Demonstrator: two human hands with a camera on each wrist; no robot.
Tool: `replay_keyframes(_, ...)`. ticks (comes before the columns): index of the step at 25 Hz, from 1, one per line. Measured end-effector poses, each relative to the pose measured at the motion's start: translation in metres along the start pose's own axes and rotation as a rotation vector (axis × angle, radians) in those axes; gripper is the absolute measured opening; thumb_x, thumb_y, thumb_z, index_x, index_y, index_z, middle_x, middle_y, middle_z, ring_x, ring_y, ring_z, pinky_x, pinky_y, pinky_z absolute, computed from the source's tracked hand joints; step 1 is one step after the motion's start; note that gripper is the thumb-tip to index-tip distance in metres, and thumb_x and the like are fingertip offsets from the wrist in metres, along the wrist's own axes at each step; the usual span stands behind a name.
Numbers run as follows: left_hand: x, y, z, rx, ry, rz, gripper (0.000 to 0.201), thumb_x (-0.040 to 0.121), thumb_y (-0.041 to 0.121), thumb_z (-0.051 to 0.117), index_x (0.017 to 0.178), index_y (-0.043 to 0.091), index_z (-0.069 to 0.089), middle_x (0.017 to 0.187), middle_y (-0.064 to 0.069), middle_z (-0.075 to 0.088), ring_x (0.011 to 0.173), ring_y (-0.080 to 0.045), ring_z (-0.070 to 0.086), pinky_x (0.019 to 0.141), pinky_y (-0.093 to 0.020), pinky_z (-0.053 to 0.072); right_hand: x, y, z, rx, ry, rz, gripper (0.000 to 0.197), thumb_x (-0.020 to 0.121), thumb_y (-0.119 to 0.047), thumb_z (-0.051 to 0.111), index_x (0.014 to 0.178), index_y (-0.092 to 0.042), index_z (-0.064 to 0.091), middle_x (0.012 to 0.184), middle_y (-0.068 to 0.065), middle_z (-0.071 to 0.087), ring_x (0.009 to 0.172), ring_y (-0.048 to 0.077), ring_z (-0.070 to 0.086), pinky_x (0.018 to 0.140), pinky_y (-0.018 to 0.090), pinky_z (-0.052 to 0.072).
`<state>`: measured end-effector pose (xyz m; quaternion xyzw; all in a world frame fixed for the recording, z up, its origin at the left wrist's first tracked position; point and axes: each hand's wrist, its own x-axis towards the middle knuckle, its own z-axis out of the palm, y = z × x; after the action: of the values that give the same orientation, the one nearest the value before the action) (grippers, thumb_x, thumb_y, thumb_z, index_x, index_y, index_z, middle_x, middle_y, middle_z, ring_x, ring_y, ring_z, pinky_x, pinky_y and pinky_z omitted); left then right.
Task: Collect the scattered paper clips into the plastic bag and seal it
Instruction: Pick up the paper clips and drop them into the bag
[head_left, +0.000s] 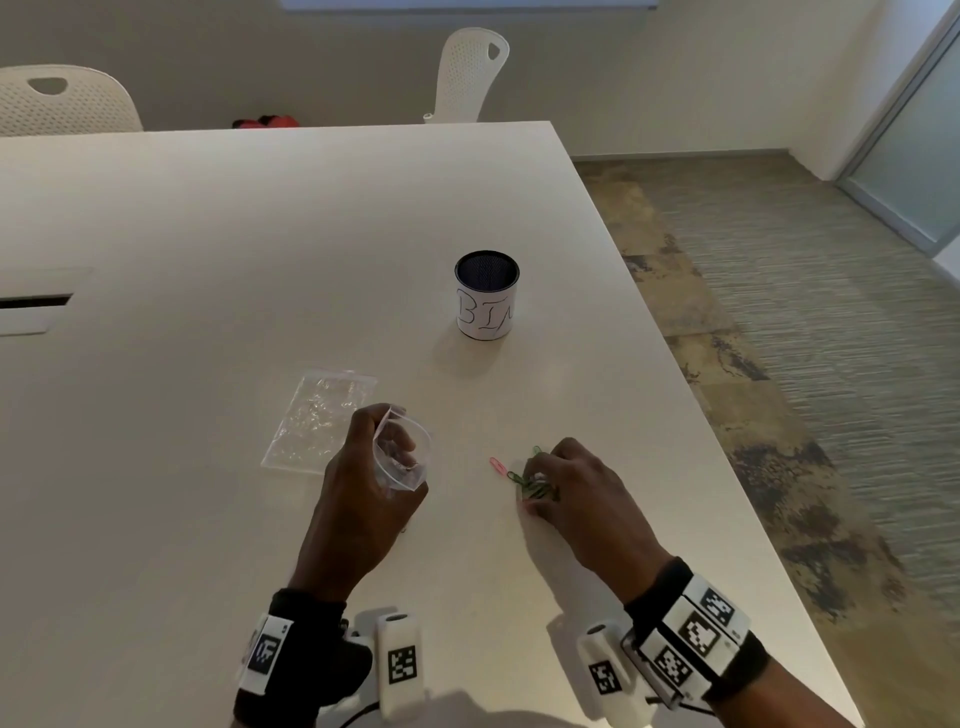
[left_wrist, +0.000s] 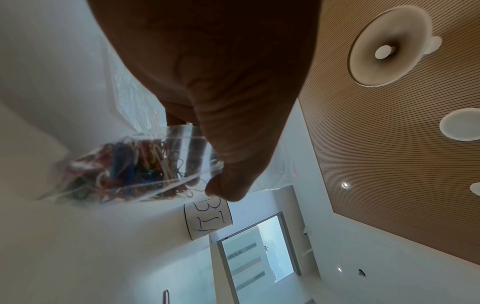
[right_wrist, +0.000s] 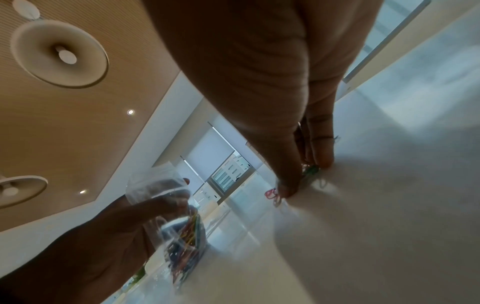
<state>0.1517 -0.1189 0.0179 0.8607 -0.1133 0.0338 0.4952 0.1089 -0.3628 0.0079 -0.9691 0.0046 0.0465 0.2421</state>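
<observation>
My left hand (head_left: 363, 467) grips a small clear plastic bag (head_left: 402, 452) with its mouth held open upward; the left wrist view shows the bag (left_wrist: 124, 164) stuffed with colourful paper clips. My right hand (head_left: 566, 483) is down on the white table (head_left: 260, 234), its fingertips (right_wrist: 285, 189) pinching a bunch of green paper clips (head_left: 530, 480). A pink paper clip (head_left: 497, 465) lies loose on the table just left of that bunch, also in the right wrist view as the pink clip (right_wrist: 271, 193).
A second clear bag (head_left: 317, 421) lies flat left of my left hand. A cylindrical mesh cup (head_left: 487, 293) with a white label stands farther back. The table's right edge (head_left: 691, 415) is close to my right hand. White chairs (head_left: 470, 73) stand behind the table.
</observation>
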Motion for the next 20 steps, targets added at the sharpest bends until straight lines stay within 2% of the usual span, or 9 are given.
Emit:
replay_keyframes(3, 0.001, 0.000, 0.000, -0.012, -0.003, 0.004, 0.059, 0.081, 0.003, 0.079, 0.126, 0.025, 0.049, 0.097, 0.007, 0.066, 0.093, -0.009, 0.068, 0.079, -0.011, 0.053, -0.001, -0.003, 0.004, -0.026, 0.030, -0.020, 0.011, 0.095, -0.022, 0.070, 0.105, -0.018, 0.074, 0.103, 0.000, 0.064, 0.090, 0.020, 0.066, 0.081, 0.033, 0.057)
replay_keyframes(6, 0.001, 0.001, -0.001, -0.015, 0.001, 0.003, 0.058, 0.081, 0.002, 0.078, 0.125, 0.025, 0.049, 0.096, 0.006, 0.066, 0.092, -0.008, 0.068, 0.079, -0.011, 0.053, 0.001, -0.005, 0.001, -0.095, 0.017, -0.043, 0.014, 0.097, -0.012, 0.061, 0.101, -0.013, 0.075, 0.099, 0.004, 0.066, 0.085, 0.022, 0.068, 0.076, 0.031, 0.056)
replay_keyframes(9, 0.001, 0.002, 0.000, -0.028, -0.001, -0.009, 0.059, 0.080, 0.000, 0.077, 0.126, 0.025, 0.050, 0.096, 0.007, 0.066, 0.092, -0.010, 0.068, 0.080, -0.015, 0.054, 0.012, 0.002, -0.010, -0.065, 0.007, -0.015, 0.013, 0.092, -0.007, 0.065, 0.094, -0.010, 0.078, 0.094, 0.008, 0.074, 0.081, 0.023, 0.070, 0.073, 0.029, 0.055)
replay_keyframes(12, 0.001, 0.001, -0.001, -0.036, -0.011, -0.016, 0.058, 0.081, 0.002, 0.077, 0.127, 0.025, 0.049, 0.096, 0.007, 0.065, 0.094, -0.010, 0.068, 0.078, -0.011, 0.053, 0.020, 0.014, -0.024, 0.235, 0.022, 0.080, 0.010, 0.083, -0.003, 0.079, 0.086, -0.012, 0.082, 0.082, 0.001, 0.079, 0.074, 0.013, 0.074, 0.071, 0.021, 0.058)
replay_keyframes(15, 0.002, 0.002, -0.002, -0.039, -0.022, -0.014, 0.058, 0.083, 0.003, 0.077, 0.126, 0.028, 0.048, 0.096, 0.005, 0.066, 0.095, -0.006, 0.067, 0.077, -0.007, 0.051, 0.018, 0.005, -0.043, 0.698, -0.021, 0.188, 0.008, 0.083, 0.002, 0.081, 0.087, -0.005, 0.080, 0.080, 0.010, 0.080, 0.078, 0.021, 0.078, 0.074, 0.025, 0.062)
replay_keyframes(17, 0.003, 0.002, -0.002, -0.039, -0.031, -0.015, 0.059, 0.083, 0.004, 0.077, 0.128, 0.028, 0.047, 0.097, 0.006, 0.065, 0.096, -0.003, 0.065, 0.077, -0.006, 0.050, 0.016, -0.016, -0.054, 0.896, -0.058, 0.170, 0.008, 0.083, 0.002, 0.080, 0.089, -0.003, 0.079, 0.084, 0.015, 0.080, 0.084, 0.028, 0.079, 0.080, 0.031, 0.063)
replay_keyframes(20, 0.003, 0.001, -0.001, -0.033, -0.043, -0.006, 0.062, 0.081, 0.005, 0.080, 0.130, 0.026, 0.047, 0.099, 0.008, 0.065, 0.096, -0.004, 0.066, 0.077, -0.008, 0.052, 0.018, -0.058, -0.066, 0.938, -0.054, 0.040, 0.009, 0.083, -0.002, 0.081, 0.091, -0.006, 0.080, 0.083, 0.012, 0.080, 0.081, 0.025, 0.079, 0.082, 0.028, 0.063)
